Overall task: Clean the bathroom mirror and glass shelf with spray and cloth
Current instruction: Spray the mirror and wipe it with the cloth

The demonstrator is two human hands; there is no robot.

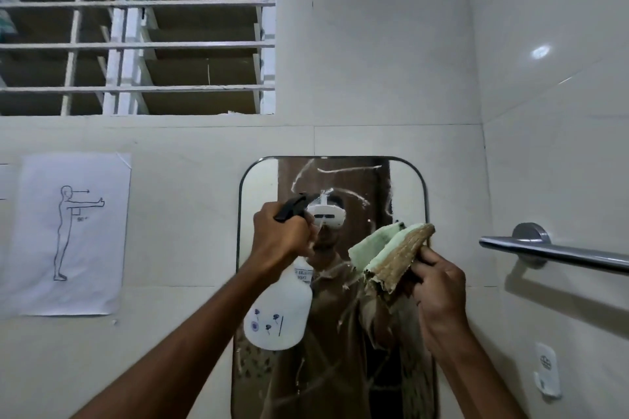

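- Spraying step in hand, as judged: left hand (279,235) grips the trigger head of the spray bottle (279,313), nozzle towards the mirror (405,187); white streaks show on the glass above the hand.
- Right hand (439,286) pinches a folded green-and-tan cloth (394,255), held just off the mirror, right of the bottle.
- Next move likely needs the cloth pressed flat and wiped across the streaks.
- Glass shelf: not in view.
- Room: pale tiled wall (374,61); steel grab bar (558,253) right of the right hand; paper poster (71,235) well left of the left hand; louvred window (136,27) above.
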